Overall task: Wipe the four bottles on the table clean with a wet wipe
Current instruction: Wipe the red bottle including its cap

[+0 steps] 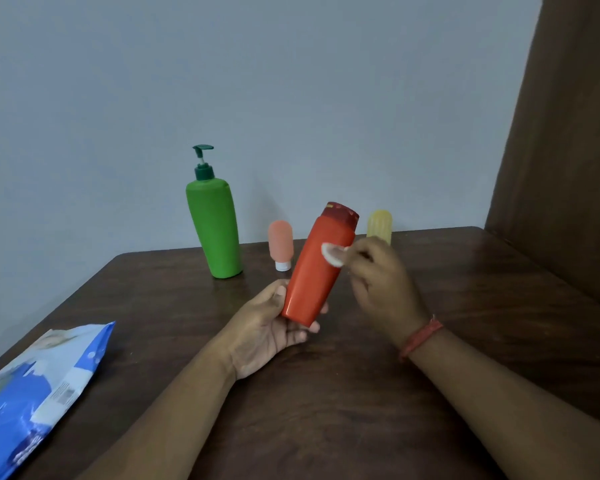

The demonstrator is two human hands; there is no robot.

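At the centre of the frame the left hand (271, 327) grips the base of the tilted orange bottle (317, 268) while the right hand (378, 275) pinches a small wipe (333, 255) against its side, so the wiping step is under way and next, I judge, the bottle needs turning.

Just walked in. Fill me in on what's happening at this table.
A person is wiping bottles. The left hand holds the orange bottle tilted above the table, while the right hand pinches a small white wipe against its side. The green pump bottle, pink bottle and yellow bottle stand at the back; a blue wipes pack lies left.
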